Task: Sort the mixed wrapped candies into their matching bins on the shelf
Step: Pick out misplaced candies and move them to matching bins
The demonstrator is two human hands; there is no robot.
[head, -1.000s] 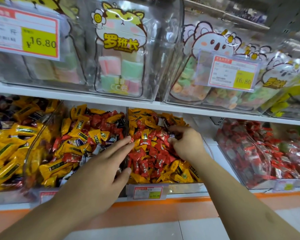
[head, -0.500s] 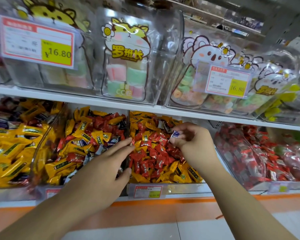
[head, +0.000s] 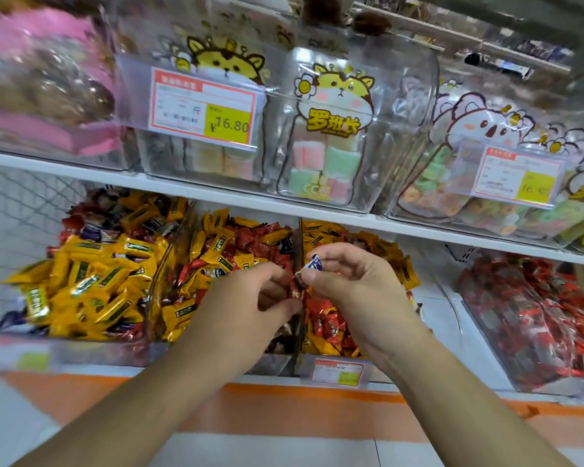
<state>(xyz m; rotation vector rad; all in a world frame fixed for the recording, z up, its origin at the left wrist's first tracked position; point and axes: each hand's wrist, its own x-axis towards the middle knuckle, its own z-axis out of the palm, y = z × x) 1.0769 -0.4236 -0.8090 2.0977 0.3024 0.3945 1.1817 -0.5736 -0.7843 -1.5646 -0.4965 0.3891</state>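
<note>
Both forearms reach up from the lower edge of the view and meet in front of the clear divider point(head: 297, 264) that stands between the two middle bins on the lower shelf point(head: 284, 379). The right hand point(head: 358, 291) is raised just right of the divider, its wrist bent back, thumb and forefinger pressed together on a small blue-and-white candy point(head: 315, 264) held above the candy pile; its other fingers point(head: 343, 256) are loosely curled behind. The left hand point(head: 246, 308) sits just left of the divider, palm turned toward the right hand, its fingers curled and pinching a dark red-brown candy point(head: 297, 286) right below the blue one, so the two hands nearly touch at the fingertips. Whether the right thumb also touches that darker wrapper I cannot tell. Left of the divider lies a bin of mixed yellow and red candies point(head: 223, 251), and further left one filled mostly with yellow wrappers point(head: 91, 281). Right of the divider is a bin of red and yellow candies point(head: 331, 321), and well to the right a bin of red wrappers point(head: 526, 311). Above the divider, on the upper shelf point(head: 216, 193), stand clear containers with cartoon animal prints, and a price tag point(head: 201, 109) reading 16.80.
</note>
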